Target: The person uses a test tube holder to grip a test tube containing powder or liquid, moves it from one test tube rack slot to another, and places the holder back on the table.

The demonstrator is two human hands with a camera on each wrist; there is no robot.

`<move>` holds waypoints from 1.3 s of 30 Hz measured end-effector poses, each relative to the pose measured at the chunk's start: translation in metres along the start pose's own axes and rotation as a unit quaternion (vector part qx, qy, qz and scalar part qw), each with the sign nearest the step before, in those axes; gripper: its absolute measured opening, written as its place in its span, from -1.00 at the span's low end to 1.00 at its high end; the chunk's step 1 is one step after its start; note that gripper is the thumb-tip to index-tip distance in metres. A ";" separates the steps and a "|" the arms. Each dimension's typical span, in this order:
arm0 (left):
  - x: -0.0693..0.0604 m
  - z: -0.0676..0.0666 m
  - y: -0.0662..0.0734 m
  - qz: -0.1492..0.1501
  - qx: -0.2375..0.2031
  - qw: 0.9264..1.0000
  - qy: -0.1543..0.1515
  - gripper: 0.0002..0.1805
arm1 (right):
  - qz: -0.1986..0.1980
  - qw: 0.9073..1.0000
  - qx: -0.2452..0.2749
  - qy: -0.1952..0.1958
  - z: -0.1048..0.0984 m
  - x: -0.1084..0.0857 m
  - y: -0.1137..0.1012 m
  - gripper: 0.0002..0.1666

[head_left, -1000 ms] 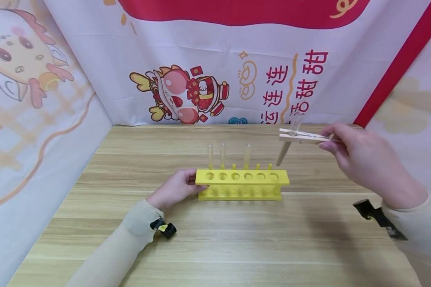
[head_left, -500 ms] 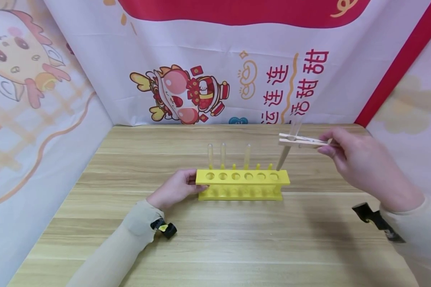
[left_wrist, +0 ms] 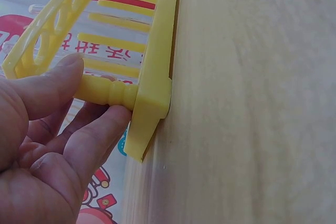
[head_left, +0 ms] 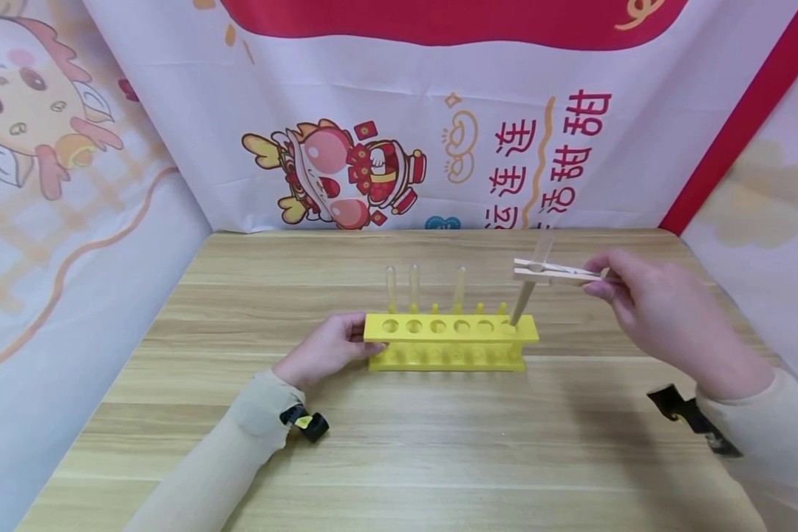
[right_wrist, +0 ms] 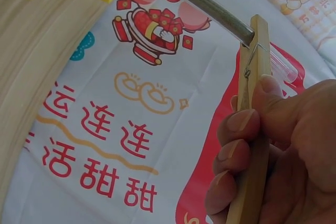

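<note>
A yellow test tube rack (head_left: 451, 328) stands on the table, its left end held by my left hand (head_left: 327, 347). In the left wrist view, thumb and fingers grip the rack's end post (left_wrist: 107, 90). My right hand (head_left: 668, 314) holds a wooden test tube clamp (right_wrist: 251, 150) by its handle. Pinched in the clamp is a glass test tube (head_left: 522, 301), clear at the top and filled grey-brown below. The tube tilts, and its lower end meets the rack's rightmost hole; how far in it reaches is hard to tell.
Upside-down glass tubes sit on the rack's back pegs: two at the left (head_left: 391, 288) and one near the middle (head_left: 459, 288). Other pegs (head_left: 480, 308) are bare. A printed cloth (head_left: 372, 81) hangs behind the wood-grain table (head_left: 399, 451).
My right hand has lowered the clamp and test tube slightly leftward, bringing the tube's bottom from above the rack to its rightmost hole. My left hand stays on the rack.
</note>
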State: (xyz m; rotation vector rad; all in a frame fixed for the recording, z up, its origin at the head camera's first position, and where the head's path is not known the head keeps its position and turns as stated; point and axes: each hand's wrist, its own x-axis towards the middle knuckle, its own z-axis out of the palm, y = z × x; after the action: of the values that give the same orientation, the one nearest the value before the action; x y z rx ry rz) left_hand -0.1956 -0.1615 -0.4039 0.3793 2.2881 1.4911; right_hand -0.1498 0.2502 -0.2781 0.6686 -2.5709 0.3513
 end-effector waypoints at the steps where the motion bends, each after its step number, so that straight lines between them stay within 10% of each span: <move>1: 0.000 0.000 0.000 0.000 0.000 1.000 0.000 -0.60 | -0.002 1.000 0.002 0.001 0.001 0.000 0.000 -0.68; 39: 0.000 0.000 0.000 0.003 -0.001 1.000 -0.003 -0.59 | -0.002 0.999 0.032 -0.024 0.042 -0.019 0.000 -0.75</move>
State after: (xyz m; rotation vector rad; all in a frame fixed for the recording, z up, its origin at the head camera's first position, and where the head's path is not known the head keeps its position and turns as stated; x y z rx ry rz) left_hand -0.1961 -0.1617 -0.4036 0.3893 2.2824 1.4921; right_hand -0.1504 0.2431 -0.3238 0.7121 -2.6127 0.4225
